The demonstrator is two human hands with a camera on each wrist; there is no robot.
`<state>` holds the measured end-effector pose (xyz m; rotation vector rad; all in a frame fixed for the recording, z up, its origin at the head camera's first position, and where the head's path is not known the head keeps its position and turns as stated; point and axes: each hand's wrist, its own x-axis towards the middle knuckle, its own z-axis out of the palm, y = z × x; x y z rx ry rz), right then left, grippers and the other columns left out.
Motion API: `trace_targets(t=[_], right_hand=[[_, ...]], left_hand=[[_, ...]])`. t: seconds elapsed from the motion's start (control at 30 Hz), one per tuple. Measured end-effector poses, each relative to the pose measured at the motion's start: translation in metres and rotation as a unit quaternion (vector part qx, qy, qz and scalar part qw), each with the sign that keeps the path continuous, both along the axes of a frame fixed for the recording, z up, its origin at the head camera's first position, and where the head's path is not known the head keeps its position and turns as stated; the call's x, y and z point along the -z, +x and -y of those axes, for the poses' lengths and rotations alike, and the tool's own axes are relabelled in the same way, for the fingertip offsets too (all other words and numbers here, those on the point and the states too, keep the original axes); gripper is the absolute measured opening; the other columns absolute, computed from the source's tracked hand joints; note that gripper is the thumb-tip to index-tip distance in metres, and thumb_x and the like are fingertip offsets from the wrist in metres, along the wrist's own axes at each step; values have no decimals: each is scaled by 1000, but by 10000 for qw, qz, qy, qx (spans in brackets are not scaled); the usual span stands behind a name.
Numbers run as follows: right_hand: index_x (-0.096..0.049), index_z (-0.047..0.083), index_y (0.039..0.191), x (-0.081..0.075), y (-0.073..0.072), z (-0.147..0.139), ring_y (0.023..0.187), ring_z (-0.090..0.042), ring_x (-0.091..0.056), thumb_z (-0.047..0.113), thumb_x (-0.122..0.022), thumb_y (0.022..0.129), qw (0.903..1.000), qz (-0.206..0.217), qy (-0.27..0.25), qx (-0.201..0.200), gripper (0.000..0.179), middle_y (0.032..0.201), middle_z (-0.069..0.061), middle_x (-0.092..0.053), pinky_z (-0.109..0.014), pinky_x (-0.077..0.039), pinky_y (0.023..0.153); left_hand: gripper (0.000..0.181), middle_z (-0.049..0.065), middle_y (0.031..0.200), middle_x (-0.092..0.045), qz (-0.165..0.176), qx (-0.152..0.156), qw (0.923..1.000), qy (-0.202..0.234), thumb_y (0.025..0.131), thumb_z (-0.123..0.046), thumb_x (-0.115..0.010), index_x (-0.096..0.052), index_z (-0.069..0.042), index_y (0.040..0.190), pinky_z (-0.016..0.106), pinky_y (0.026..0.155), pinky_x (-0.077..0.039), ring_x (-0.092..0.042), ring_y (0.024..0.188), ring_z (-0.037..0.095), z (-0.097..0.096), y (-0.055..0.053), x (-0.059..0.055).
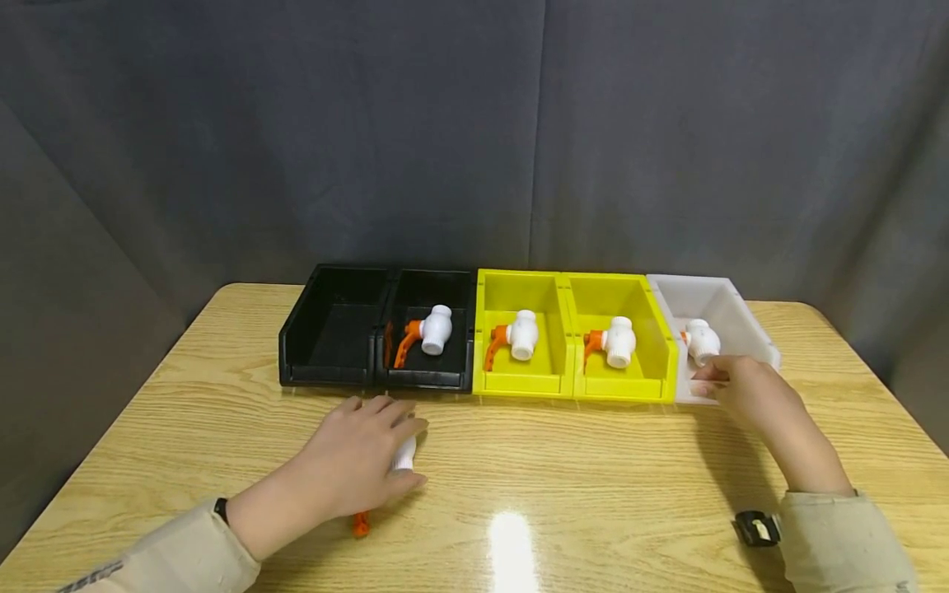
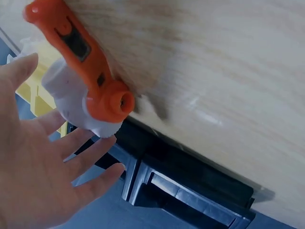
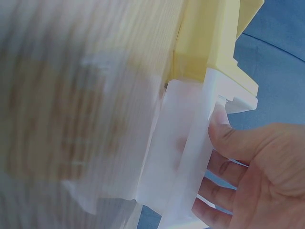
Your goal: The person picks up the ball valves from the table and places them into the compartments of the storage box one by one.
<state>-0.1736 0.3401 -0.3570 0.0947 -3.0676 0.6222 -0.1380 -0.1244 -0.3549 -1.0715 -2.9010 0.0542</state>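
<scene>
My left hand (image 1: pixel 348 457) hovers over a white ball valve (image 1: pixel 404 453) with an orange lever handle (image 2: pixel 71 43), in front of the black bins. In the left wrist view its fingers are spread loosely beside the valve, not curled round it. My right hand (image 1: pixel 756 399) reaches over the low front of the white bin (image 1: pixel 759 350). In the right wrist view the thumb and fingers lie at that front wall, holding nothing that I can see. Another white valve (image 1: pixel 701 342) lies inside this bin, just beyond the fingertips; its orange handle is mostly hidden.
Left of the white bin stand two yellow bins (image 1: pixel 528 385) and two black bins (image 1: pixel 326 375), all in one row. A valve lies in each yellow bin and in the right black bin. The wooden table (image 1: pixel 593 478) spreads before them; a grey curtain (image 1: pixel 445 140) hangs behind.
</scene>
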Motion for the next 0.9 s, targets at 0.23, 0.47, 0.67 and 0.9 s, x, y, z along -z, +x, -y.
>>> trace_targets(t=[0.23, 0.47, 0.67, 0.9], right_hand=[[-71, 3, 91, 2, 0, 0, 84, -35, -61, 9, -72, 89, 10000, 9, -21, 8, 6, 93, -17, -71, -52, -46, 73], [-70, 3, 91, 2, 0, -1, 86, -37, -61, 11, -73, 89, 10000, 29, -48, 40, 9, 94, -18, -71, -53, -46, 74], [-70, 2, 91, 2, 0, 0, 85, -36, -61, 10, -73, 88, 10000, -3, -62, 24, 9, 93, -18, -71, -51, -46, 73], [-71, 3, 90, 1, 0, -1, 83, -34, -60, 8, -72, 89, 10000, -30, -21, 22, 6, 91, -17, -71, -51, -46, 72]], left_hand=[[56, 13, 136, -56, 160, -8, 9998, 91, 86, -55, -71, -65, -14, 124, 57, 95, -46, -54, 122, 35, 2, 0, 4], [61, 15, 141, -51, 670, -362, 9971, 26, 83, -52, -75, -61, -18, 131, 59, 98, -42, -50, 126, 36, 3, -2, 1], [60, 15, 125, -57, 689, -357, 9970, -22, 81, -47, -79, -62, -15, 128, 55, 94, -46, -56, 114, 33, 2, -5, 2], [58, 12, 114, -58, 795, -373, 9961, 66, 79, -43, -82, -64, -12, 124, 52, 92, -48, -57, 106, 30, 0, -8, 1]])
